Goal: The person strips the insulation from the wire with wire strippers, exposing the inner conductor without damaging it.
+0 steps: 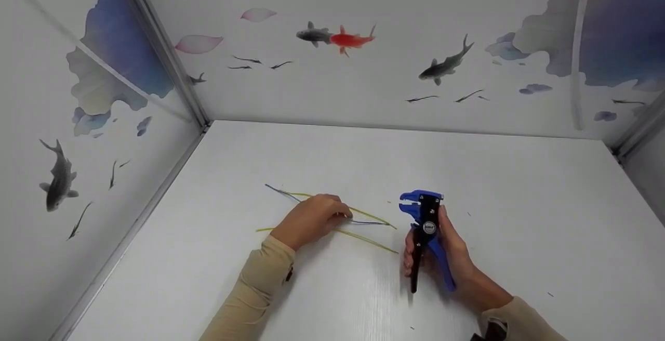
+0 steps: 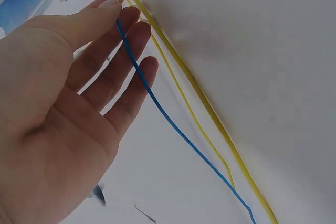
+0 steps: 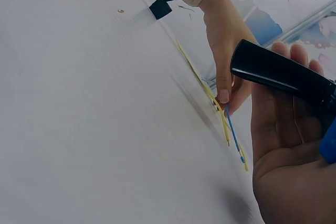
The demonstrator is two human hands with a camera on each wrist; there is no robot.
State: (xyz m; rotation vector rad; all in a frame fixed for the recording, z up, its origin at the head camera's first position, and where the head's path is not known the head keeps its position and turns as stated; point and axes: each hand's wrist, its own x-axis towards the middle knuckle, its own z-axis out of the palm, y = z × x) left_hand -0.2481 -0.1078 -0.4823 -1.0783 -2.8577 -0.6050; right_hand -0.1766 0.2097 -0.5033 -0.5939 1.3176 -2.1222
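Observation:
My left hand (image 1: 311, 219) pinches a thin blue wire (image 2: 179, 128) between thumb and fingertips, just above the table. One yellow wire (image 1: 370, 215) runs beside the blue one, and a second yellow wire (image 1: 370, 241) lies nearer to me, passing under the left wrist. In the left wrist view the blue wire crosses in front of the other fingers. To the right, my right hand (image 1: 458, 252) holds a blue and black wire stripper (image 1: 430, 208) by its handles, head pointing away from me. The stripper's mouth is parted with no wire in it.
A white table (image 1: 311, 154) carries everything. Small dark scraps (image 1: 550, 294) lie scattered on its right side. Panels (image 1: 363, 86) printed with fish and petals enclose the back and left, meeting at a metal corner post (image 1: 171, 50).

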